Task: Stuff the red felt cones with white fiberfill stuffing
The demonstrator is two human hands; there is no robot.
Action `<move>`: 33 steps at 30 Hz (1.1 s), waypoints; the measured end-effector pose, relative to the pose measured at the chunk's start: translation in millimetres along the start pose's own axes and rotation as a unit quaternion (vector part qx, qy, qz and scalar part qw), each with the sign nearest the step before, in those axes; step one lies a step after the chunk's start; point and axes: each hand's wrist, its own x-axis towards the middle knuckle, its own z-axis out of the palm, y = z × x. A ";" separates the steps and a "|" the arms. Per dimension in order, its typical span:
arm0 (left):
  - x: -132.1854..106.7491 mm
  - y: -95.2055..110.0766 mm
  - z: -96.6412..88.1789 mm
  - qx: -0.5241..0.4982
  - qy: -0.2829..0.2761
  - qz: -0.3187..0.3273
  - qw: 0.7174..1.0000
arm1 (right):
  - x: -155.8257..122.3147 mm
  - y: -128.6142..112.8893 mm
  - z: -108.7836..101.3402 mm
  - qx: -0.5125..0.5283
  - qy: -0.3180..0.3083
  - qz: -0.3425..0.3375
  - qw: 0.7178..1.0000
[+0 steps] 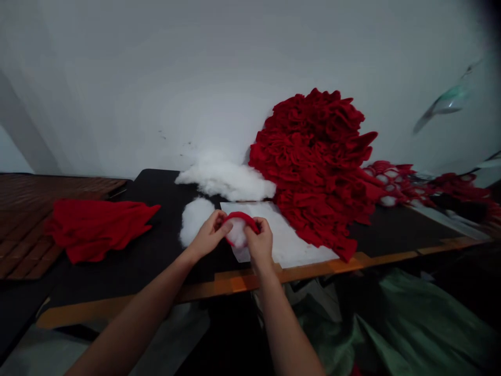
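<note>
Between my hands is a small red fabric piece (241, 214) with white stuffing (237, 233) showing in its round opening. My left hand (211, 232) pinches its left edge, thumb over the rim. On the right edge, my right hand (260, 240) is closed with its thumb pressing at the stuffing. A loose clump of white fiberfill (194, 216) lies just left of my left hand. Behind it spreads a larger heap of fiberfill (229, 180). A white sheet (291, 235) lies on the table under and right of my hands.
A tall pile of red fabric pieces (317, 156) leans against the wall at right. Red fabric (102, 227) lies at left near a brown slatted mat (23, 219). Stuffed red-and-white pieces (391, 180) sit far right. The black table (156, 271) has a taped front edge; green cloth (426, 313) hangs below.
</note>
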 end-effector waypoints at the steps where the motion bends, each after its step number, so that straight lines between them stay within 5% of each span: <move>1: 0.3 1.5 0.7 -0.023 -0.014 -0.006 1.000 | 1.9 0.6 -3.1 0.016 0.001 0.012 1.000; 9: 0.9 -8.8 6.4 -0.009 0.052 -0.002 0.999 | -8.2 -1.4 -18.0 0.086 -0.142 -0.062 0.984; 13: -1.9 -14.8 7.5 0.078 0.098 0.013 0.992 | -18.4 3.0 -7.2 -0.058 -0.055 -0.149 0.986; 18: -5.4 -9.5 11.7 0.024 0.077 0.018 0.997 | -13.3 5.3 7.9 -0.055 0.074 -0.081 0.992; 22: -6.4 -8.5 14.8 0.008 0.060 0.024 0.998 | -11.4 3.5 9.0 -0.019 0.048 -0.057 0.997; 27: -5.2 -14.5 11.7 0.052 0.091 0.054 0.993 | -10.0 -1.6 -2.1 0.069 -0.091 -0.027 0.993; 33: -6.7 -8.6 11.4 0.085 0.027 0.085 0.992 | -2.1 -3.3 -5.0 -0.079 0.012 -0.068 0.994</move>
